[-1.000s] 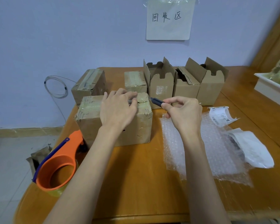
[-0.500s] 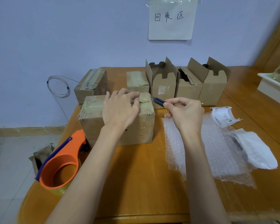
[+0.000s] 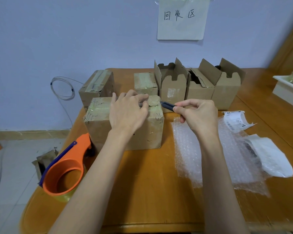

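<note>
Table (image 3: 150, 191), box (image 3: 100, 132) left of middle, tape seam being slit.
Box looks stiff, fairly light, dented, with slick tape on top. Best steadied flat from above or gripped by the side walls. Left hand (image 3: 128, 112) lies on its top, fingers loosely bent, pressing down and grasping nothing. Right hand (image 3: 200, 114) pinches knife (image 3: 167, 105) by the handle, tip at the box's top right edge.
</note>
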`<state>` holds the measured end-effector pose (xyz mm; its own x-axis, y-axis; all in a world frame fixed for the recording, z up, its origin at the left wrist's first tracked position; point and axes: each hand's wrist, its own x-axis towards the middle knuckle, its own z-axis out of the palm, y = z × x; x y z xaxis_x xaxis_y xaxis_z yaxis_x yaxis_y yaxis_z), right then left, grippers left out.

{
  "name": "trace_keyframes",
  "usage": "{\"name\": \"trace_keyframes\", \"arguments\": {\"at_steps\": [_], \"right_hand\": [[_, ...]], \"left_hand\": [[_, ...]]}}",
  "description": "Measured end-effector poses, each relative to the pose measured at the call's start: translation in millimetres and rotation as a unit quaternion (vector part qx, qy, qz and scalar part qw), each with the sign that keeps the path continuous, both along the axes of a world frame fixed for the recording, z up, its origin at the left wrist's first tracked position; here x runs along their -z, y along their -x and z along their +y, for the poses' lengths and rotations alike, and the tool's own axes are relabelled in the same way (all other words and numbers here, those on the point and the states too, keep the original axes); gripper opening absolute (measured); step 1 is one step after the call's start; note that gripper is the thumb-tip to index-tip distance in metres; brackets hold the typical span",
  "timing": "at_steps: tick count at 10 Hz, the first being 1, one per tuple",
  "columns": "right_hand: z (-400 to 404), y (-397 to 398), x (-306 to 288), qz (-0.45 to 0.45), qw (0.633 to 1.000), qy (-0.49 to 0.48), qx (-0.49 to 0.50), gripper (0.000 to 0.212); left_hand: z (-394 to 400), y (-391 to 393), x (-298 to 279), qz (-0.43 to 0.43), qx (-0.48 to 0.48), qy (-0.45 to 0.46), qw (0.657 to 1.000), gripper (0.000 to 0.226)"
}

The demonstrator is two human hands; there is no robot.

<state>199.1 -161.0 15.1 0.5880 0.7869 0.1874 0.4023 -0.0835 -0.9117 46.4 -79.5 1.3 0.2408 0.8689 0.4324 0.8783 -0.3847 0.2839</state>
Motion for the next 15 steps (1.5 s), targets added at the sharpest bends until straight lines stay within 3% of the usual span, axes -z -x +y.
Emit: {"name": "trace_keyframes", "arguments": {"at_steps": [15], "right_hand": [[-36.7,-1.0,-8.3,0.023,0.998,0.019,-0.053,0.005]], "left_hand": [[4.3,-0.9,1.5,-0.004,0.004,0.001,1.000,0.036]]}}
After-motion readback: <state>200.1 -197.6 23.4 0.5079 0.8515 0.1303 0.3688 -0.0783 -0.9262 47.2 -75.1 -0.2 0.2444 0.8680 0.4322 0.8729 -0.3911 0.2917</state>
